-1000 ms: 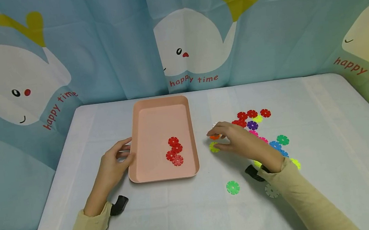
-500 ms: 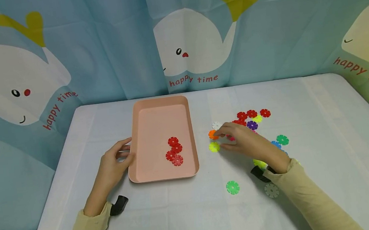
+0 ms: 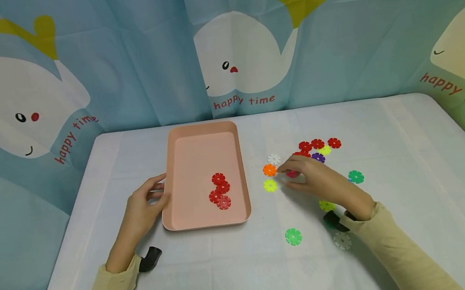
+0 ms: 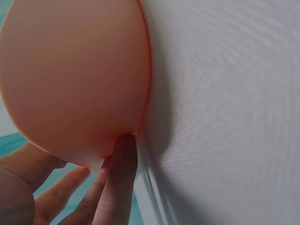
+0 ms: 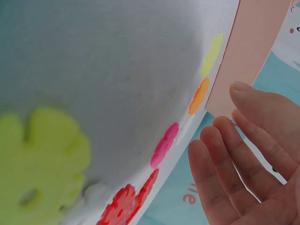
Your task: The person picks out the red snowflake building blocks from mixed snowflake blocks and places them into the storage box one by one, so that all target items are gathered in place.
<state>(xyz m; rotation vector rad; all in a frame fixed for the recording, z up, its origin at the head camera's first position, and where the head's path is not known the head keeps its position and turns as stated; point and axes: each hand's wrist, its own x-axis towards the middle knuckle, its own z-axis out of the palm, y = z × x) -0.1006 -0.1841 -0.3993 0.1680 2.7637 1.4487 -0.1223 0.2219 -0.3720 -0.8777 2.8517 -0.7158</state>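
My left hand (image 3: 145, 201) holds the left side of the pink tray (image 3: 198, 151), thumb at the rim and fingertips on the outer wall; the left wrist view shows those fingers (image 4: 119, 183) against the tray wall. Several red snowflake discs (image 3: 222, 186) lie inside the tray, partly overlapping. Right of the tray, my right hand (image 3: 317, 178) hovers low over the scattered discs, its fingers bent loosely and nothing between them. A pink-red disc (image 3: 292, 174) shows under its fingers. Just left of the fingertips lie an orange disc (image 3: 269, 170), a yellow disc (image 3: 270, 185) and a white disc (image 3: 274, 159).
Behind the right hand are several red discs (image 3: 317, 143) and a purple disc (image 3: 318, 157). A teal disc (image 3: 356, 176) lies farther right. Nearer the front are green (image 3: 293, 236) and pale translucent discs (image 3: 342, 241). A whale-print curtain (image 3: 160, 52) hangs behind the table.
My right hand has drawn back to the right, leaving the orange, yellow and white discs uncovered on the table. The left hand and the tray stay where they were.
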